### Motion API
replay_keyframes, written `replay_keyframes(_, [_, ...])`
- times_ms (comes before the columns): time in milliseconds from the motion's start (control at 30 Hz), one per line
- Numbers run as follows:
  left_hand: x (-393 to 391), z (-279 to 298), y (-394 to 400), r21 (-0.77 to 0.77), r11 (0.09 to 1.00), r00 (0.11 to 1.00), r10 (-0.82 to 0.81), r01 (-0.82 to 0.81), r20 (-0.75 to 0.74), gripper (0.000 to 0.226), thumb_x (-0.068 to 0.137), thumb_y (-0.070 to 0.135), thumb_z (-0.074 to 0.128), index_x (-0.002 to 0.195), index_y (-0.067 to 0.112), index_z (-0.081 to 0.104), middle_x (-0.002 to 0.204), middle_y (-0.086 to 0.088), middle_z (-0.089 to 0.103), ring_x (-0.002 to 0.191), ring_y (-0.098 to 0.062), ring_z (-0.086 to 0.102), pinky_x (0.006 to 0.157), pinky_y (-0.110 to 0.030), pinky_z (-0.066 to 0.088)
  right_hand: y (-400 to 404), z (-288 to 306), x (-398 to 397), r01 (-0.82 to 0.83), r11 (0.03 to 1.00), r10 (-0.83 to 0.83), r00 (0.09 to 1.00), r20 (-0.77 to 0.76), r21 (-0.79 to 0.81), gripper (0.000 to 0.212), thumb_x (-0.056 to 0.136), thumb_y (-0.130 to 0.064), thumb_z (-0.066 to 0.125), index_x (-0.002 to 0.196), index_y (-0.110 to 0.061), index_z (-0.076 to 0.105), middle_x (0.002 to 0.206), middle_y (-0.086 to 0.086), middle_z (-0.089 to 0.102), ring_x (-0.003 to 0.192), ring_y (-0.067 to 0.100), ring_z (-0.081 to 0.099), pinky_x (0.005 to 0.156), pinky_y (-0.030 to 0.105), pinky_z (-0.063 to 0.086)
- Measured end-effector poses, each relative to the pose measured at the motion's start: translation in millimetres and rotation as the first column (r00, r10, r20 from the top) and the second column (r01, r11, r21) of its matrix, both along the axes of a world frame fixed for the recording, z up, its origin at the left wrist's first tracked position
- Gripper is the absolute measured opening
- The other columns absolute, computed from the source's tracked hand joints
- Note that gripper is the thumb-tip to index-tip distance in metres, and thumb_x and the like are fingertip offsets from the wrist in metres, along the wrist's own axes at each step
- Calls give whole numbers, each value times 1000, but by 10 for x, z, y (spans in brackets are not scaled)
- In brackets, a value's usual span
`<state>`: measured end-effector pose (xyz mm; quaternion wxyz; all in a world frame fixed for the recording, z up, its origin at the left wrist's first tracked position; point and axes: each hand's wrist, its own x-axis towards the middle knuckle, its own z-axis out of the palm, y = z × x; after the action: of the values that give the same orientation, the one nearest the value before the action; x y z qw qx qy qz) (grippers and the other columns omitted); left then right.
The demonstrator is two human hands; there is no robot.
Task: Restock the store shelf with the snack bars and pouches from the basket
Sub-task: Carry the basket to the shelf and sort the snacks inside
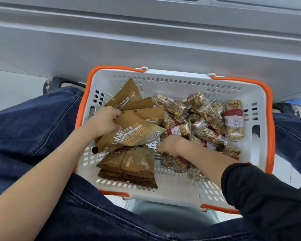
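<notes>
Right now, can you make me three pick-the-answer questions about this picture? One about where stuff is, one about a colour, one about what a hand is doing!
1. Where in the white plastic basket with orange rim do the clear-wrapped nut snack bars lie?
A. its right side
B. its left side
C. outside it

2. What colour are the flat foil pouches?
A. blue
B. brown
C. pink

3. What is the left hand doing?
A. hanging idle
B. holding a bottle
C. gripping pouches

Answers: 1 A, the bars pile up on the right while the pouches sit on the left. 2 B, every pouch is brown. 3 C, its fingers curl round fanned-out pouches, while the right hand reaches among the bars.
</notes>
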<state>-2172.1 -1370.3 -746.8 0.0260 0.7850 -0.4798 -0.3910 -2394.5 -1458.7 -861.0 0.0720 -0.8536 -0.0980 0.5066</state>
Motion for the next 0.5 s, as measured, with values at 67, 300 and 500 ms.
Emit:
replay_keyframes(67, [15,-15,-12,8,1000,1000,4,-4,0,23,69,9,79,74,-6,62,73,-21,63,68,-33,59,67,-44,49,7,-11,3,-24,1000,24,1000,9,-7,70,90,-8,56,149,-23,22,157,0,20,129,28,44,83,46,54])
replay_keyframes(300, [-25,2,-35,17,999,999,-38,37,31,18,69,8,78,68,-1,62,68,-14,64,68,-29,61,61,-35,47,2,137,-50,23,997,-16,995,94,-70,29,87,8,48,110,-7,57,112,8,61,87,26,60,63,37,50])
replay_keyframes(500, [-73,71,-38,32,999,997,-41,39,64,21,72,11,79,86,2,67,81,-5,64,76,-20,57,66,-27,42,-276,704,-332,260,961,-272,948,166,91,25,84,7,48,102,-4,62,95,11,63,81,28,61,71,36,51])
